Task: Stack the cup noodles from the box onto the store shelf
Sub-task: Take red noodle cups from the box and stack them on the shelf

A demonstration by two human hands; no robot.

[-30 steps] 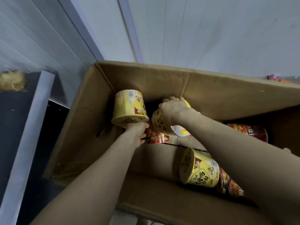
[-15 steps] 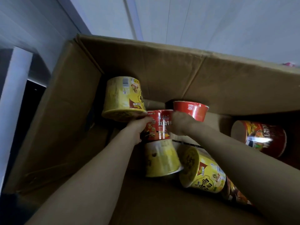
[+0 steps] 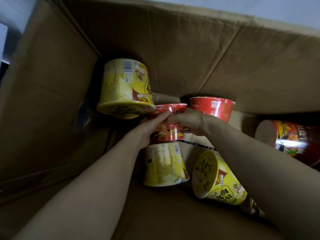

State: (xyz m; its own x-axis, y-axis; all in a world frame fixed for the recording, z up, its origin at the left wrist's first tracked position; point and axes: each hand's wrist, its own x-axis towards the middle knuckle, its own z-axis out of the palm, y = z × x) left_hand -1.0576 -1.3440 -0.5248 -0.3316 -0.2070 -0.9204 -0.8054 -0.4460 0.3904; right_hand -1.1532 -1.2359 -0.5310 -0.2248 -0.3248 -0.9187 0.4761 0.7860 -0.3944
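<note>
Both my hands are down inside the cardboard box (image 3: 190,49), closed on the same red cup noodle (image 3: 170,134). My left hand (image 3: 149,129) curls round its near side with the fingertips over the top edge. My right hand (image 3: 188,122) clamps it from the other side.

I judge the cup light and thin-walled, and the glossy shrink film is likely slippery. A grip round the stiffer rim and base seems safer than squeezing the middle, which could dent.

Around it lie other cups:
- an upturned yellow cup (image 3: 124,89) just beside my left hand
- a second red cup (image 3: 213,108) behind
- two more yellow cups (image 3: 164,165) (image 3: 218,179) nearer me
- a dark red cup (image 3: 290,139) on its side, well to the right

Barcodes show on two yellow cups. The labels carry Chinese characters, too blurred for me to read. No shelf is in view.
</note>
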